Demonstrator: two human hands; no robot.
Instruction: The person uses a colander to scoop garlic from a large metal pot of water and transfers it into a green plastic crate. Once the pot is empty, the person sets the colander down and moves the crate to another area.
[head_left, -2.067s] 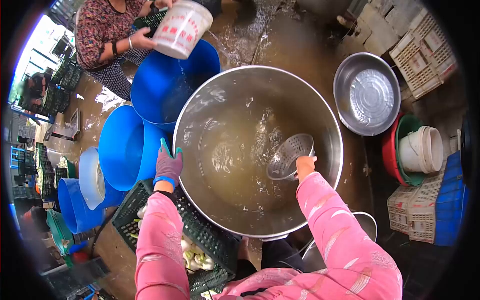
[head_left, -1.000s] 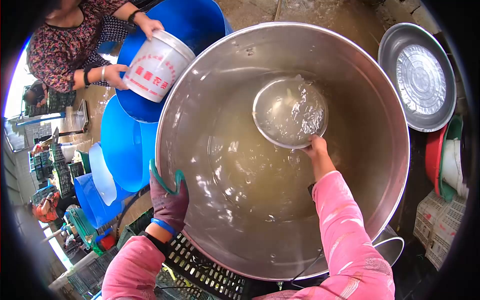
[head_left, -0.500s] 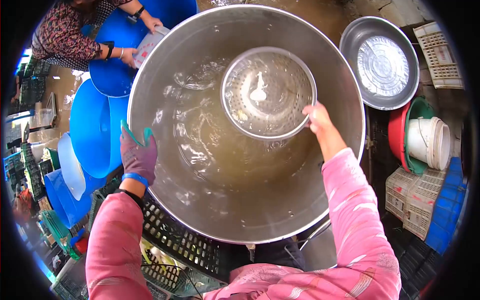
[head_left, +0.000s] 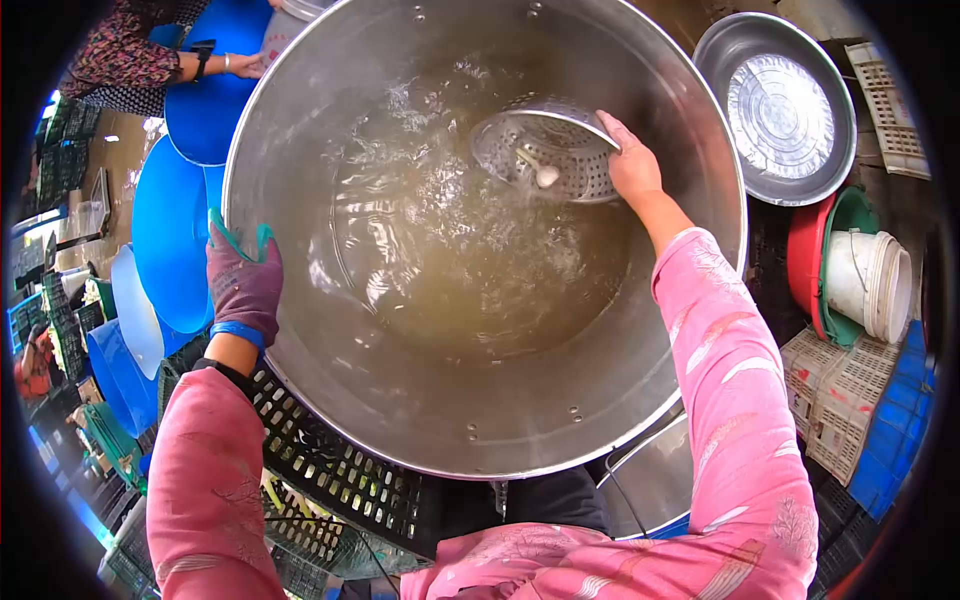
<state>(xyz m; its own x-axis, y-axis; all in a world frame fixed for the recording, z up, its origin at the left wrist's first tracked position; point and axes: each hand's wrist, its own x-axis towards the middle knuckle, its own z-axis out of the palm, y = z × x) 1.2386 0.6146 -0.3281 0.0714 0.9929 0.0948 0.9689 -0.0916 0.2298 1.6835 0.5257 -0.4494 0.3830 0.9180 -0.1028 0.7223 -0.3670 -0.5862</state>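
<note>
A large round metal pot (head_left: 490,440) full of cloudy, rippling water fills the middle of the head view. My right hand (head_left: 632,165) is bare and pinches the rim of a perforated metal colander (head_left: 590,172), which tilts at the water's surface. Inside the colander lies a white bulb with a short pale stem, like garlic (head_left: 545,176). On the pot's left rim rests my left hand (head_left: 243,285), in a purple and teal glove, its thumb on the inner side and its fingers over the edge.
Blue tubs (head_left: 170,250) stand to the left, where another person's hand (head_left: 245,66) touches a pale container. A wide metal basin (head_left: 785,110), a white bucket (head_left: 865,285) and plastic crates (head_left: 835,400) are at the right. A black crate (head_left: 335,470) sits below the pot.
My right hand has tipped the colander from nearly level to a steep tilt, and the bulb has shifted inside it. The view has moved slightly. My left hand stays on the pot rim.
</note>
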